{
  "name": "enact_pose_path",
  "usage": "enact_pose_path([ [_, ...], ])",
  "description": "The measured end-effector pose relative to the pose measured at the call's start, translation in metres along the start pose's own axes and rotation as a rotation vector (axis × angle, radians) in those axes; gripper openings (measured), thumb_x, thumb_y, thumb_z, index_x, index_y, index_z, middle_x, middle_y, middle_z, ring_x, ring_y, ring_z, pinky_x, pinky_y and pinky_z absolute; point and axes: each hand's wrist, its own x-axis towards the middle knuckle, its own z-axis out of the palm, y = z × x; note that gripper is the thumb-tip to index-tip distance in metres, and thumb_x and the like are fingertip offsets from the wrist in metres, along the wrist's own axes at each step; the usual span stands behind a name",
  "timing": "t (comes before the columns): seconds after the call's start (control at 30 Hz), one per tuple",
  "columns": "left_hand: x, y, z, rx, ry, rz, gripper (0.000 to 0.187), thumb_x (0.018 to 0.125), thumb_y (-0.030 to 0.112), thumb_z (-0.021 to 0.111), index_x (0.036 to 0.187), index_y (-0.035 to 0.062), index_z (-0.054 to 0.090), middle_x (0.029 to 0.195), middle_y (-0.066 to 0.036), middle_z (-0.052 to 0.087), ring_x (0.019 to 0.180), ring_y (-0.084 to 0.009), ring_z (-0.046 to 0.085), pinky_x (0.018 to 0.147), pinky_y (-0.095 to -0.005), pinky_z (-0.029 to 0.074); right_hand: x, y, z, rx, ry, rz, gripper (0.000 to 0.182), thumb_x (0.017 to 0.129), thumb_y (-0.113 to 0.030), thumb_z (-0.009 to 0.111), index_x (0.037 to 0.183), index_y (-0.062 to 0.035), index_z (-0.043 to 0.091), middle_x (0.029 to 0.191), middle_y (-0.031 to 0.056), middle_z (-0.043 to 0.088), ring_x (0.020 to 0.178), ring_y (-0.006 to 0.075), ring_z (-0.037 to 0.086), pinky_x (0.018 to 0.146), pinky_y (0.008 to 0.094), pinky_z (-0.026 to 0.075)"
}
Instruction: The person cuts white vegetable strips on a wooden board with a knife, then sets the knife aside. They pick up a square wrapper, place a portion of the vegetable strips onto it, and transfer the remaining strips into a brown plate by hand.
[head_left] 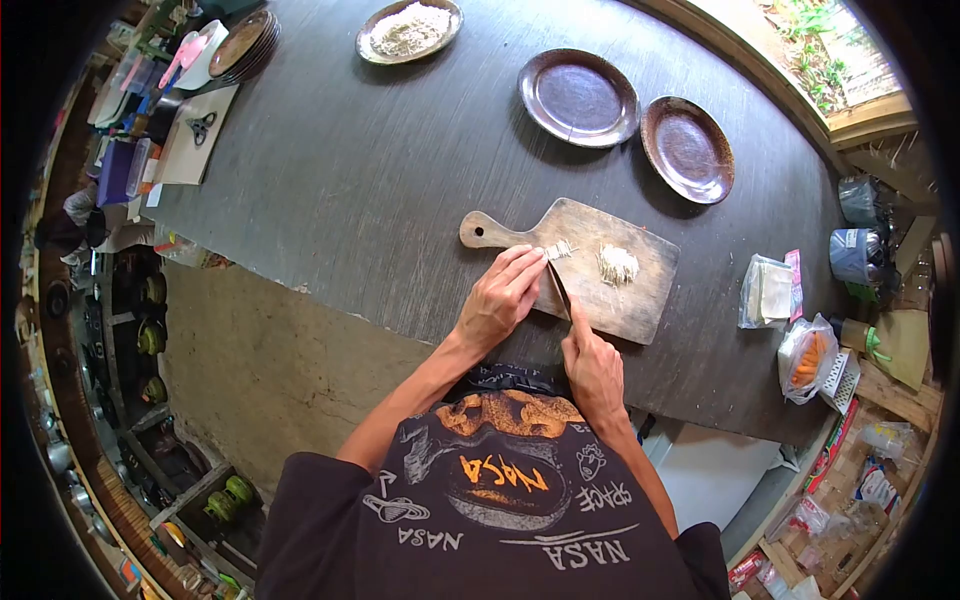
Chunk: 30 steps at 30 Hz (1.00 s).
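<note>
A wooden cutting board with a rounded handle lies near the table's front edge. My right hand is wrapped round a dark-bladed knife, its blade over the board. With fingers bent and pressed together, my left hand rests at the board's left part, beside the blade tip. Its fingertips touch thin pale strips; whether they grip something larger is hidden. A small heap of pale shreds sits on the board to the right of the knife.
Two brown oval plates stand behind the board. A plate of pale shreds is at the back. Stacked plates and scissors are at the left. Bagged carrots and a white packet lie at the right.
</note>
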Motion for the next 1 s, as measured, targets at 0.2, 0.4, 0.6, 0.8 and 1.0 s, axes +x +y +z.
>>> enact_pose_path([
  [0.2,-0.003,-0.006,0.003,-0.025,0.004,0.042,0.034,0.09,0.001,0.072,0.123,-0.006,0.07,0.129,-0.016,0.07,0.129,-0.0316,0.061,0.11,-0.0398,0.052,0.005,0.004,0.004,0.056,0.024,-0.039,0.063,0.099,-0.013,0.059,0.16,-0.014,0.042,0.076,0.0235,0.069,0.066,0.0416,0.069,0.065,0.0547,0.055],
  [0.4,0.0,-0.002,0.0,-0.021,0.006,0.02,0.032,0.09,0.001,0.072,0.121,-0.0048,0.071,0.128,-0.015,0.071,0.128,-0.0315,0.063,0.109,-0.0406,0.053,0.011,-0.007,0.002,0.011,-0.007,0.005,0.063,0.1,-0.013,0.058,0.16,-0.0138,0.041,0.076,0.0248,0.069,0.067,0.0429,0.069,0.064,0.0554,0.055],
  [0.6,-0.001,-0.001,-0.001,-0.02,-0.003,-0.001,0.031,0.09,0.001,0.074,0.121,-0.0035,0.072,0.128,-0.015,0.072,0.128,-0.0315,0.064,0.11,-0.0415,0.053,0.0,0.003,0.002,0.021,0.003,-0.025,0.064,0.1,-0.013,0.058,0.161,-0.0149,0.04,0.073,0.0236,0.067,0.064,0.0425,0.068,0.063,0.0545,0.054],
  [0.8,-0.003,-0.005,0.003,-0.023,0.008,0.031,0.032,0.091,0.001,0.073,0.122,-0.0048,0.071,0.128,-0.016,0.071,0.129,-0.0317,0.063,0.11,-0.0408,0.053,0.007,0.003,0.005,0.062,0.021,-0.041,0.062,0.1,-0.013,0.058,0.16,-0.0137,0.041,0.076,0.0253,0.069,0.066,0.0436,0.069,0.063,0.0553,0.054],
  [1.0,-0.004,-0.006,0.003,-0.027,0.007,0.036,0.032,0.091,0.001,0.072,0.122,-0.0061,0.07,0.128,-0.017,0.07,0.128,-0.0322,0.063,0.109,-0.0403,0.053,0.011,0.0,0.005,0.046,-0.006,-0.026,0.062,0.101,-0.013,0.058,0.16,-0.014,0.041,0.078,0.0269,0.07,0.067,0.0446,0.07,0.065,0.0563,0.055],
])
